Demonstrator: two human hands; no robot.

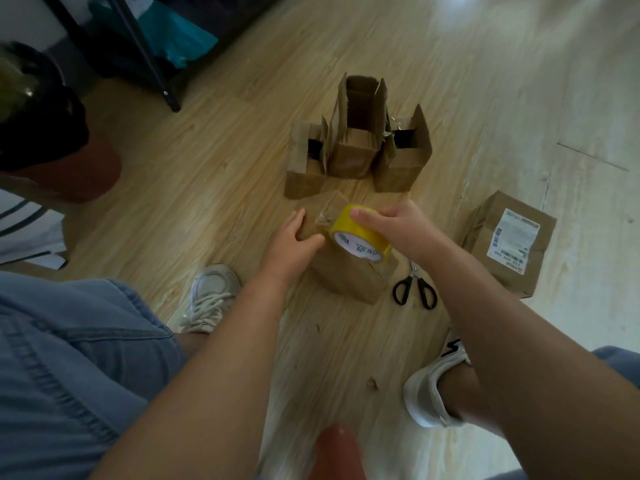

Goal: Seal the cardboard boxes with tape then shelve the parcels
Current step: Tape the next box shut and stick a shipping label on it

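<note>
Two hands (294, 239) (398, 225), one tape (360, 237), seemingly five boxes (349, 277).

"What's lying on that pale plank floor (207, 174)?"

"Black-handled scissors (414, 287). Just left of them sits a closed brown box (349, 275). Beyond them, three open boxes (353, 150) stand side by side, flaps up. Right of them, a labelled parcel (509, 244) lies flat."

"Anything else?"

"One white shoe (211, 296) further left, another (433, 386) nearer."

Pale wood-plank floor (214, 174), glare at top right, black metal rack leg (145, 53) at upper left
</note>
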